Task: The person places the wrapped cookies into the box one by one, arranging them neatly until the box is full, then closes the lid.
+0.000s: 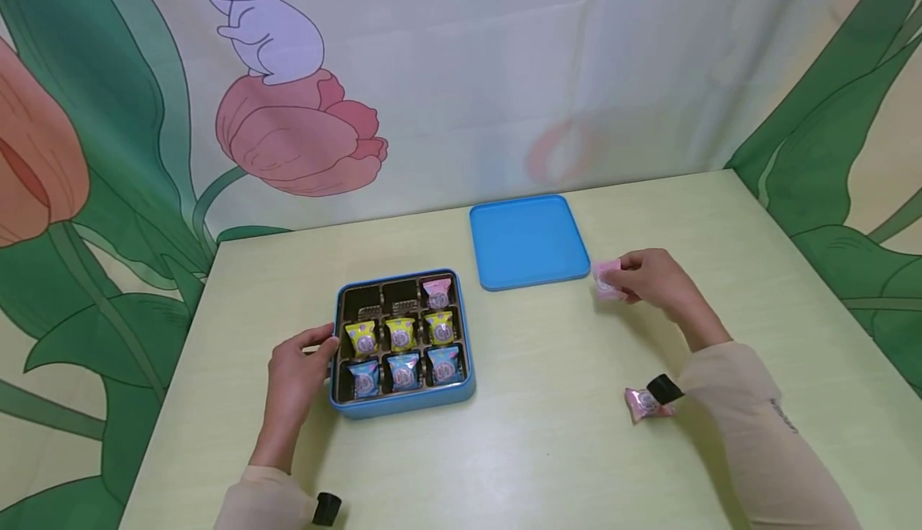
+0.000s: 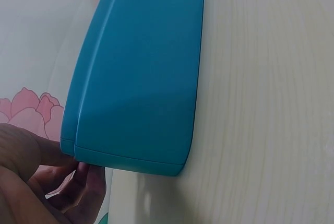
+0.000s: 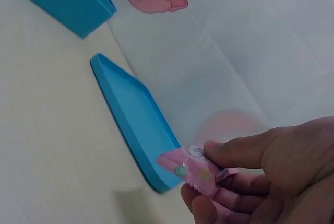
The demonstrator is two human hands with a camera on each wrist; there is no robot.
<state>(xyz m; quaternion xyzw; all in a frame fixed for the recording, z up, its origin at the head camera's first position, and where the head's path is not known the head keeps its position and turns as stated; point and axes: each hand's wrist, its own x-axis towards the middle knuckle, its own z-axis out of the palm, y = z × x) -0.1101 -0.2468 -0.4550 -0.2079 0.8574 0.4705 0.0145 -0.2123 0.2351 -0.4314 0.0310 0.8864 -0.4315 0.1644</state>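
Observation:
My right hand [image 1: 651,278] pinches a pink-wrapped candy [image 1: 608,280] between thumb and fingers, held just off the near right corner of a flat blue lid [image 1: 529,242]. A blue box [image 1: 410,403] with a dark divided tray stands left of the lid. At its left wall my left hand [image 1: 298,370] rests, thumb and fingertips touching the side near the rim. Inside lie a row of blue-wrapped candies [image 1: 405,372] in front, a row of yellow ones [image 1: 400,334] behind, and one pink candy [image 1: 436,293] in the back right compartment.
Another pink candy [image 1: 641,404] lies on the pale wooden table [image 1: 533,450], partly hidden by the black strap piece [image 1: 664,389] at the right sleeve. A printed curtain [image 1: 461,74] with flowers and a white animal hangs along the table's far edge.

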